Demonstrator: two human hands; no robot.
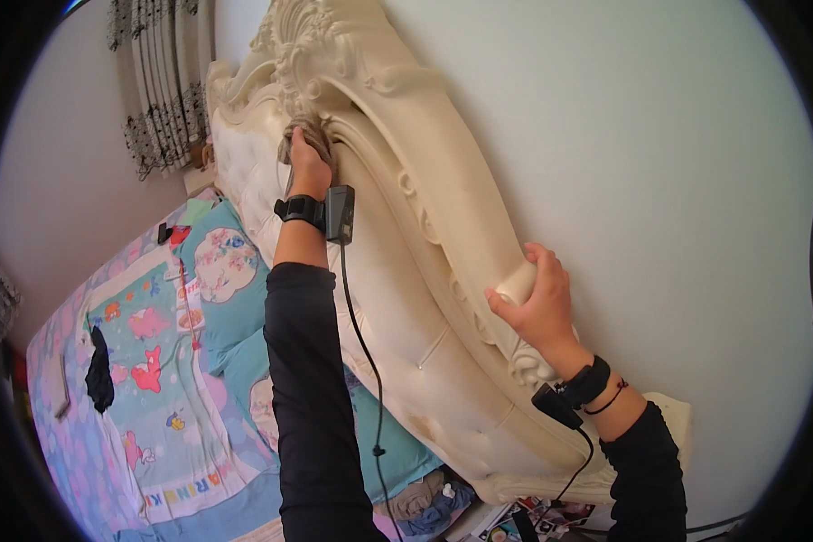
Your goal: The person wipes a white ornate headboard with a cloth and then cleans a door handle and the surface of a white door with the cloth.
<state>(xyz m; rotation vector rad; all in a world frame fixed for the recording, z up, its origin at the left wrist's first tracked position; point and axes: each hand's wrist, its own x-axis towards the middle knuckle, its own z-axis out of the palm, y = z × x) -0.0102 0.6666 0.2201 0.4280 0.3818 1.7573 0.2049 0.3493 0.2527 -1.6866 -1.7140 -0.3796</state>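
A cream headboard (461, 172) with carved scrollwork and a tufted, padded panel (388, 334) stands against the wall. My left hand (309, 170) is closed on a crumpled grey-brown cloth (318, 135), pressed to the carved moulding near the headboard's top. The fingertips are partly hidden by the cloth. Lower down on the right, my right hand (546, 303) wraps round the rounded scroll end (518, 284) of the outer frame, thumb on the near side. Both wrists wear black straps with small dark boxes; a cable runs down from each.
To the left lies a bed with a patterned blanket (167, 361), teal pillows (230, 303) and a black cloth item (99, 370). Folded clothes (429, 506) and printed papers (551, 517) sit at the bottom. A patterned curtain (158, 81) hangs at the back left.
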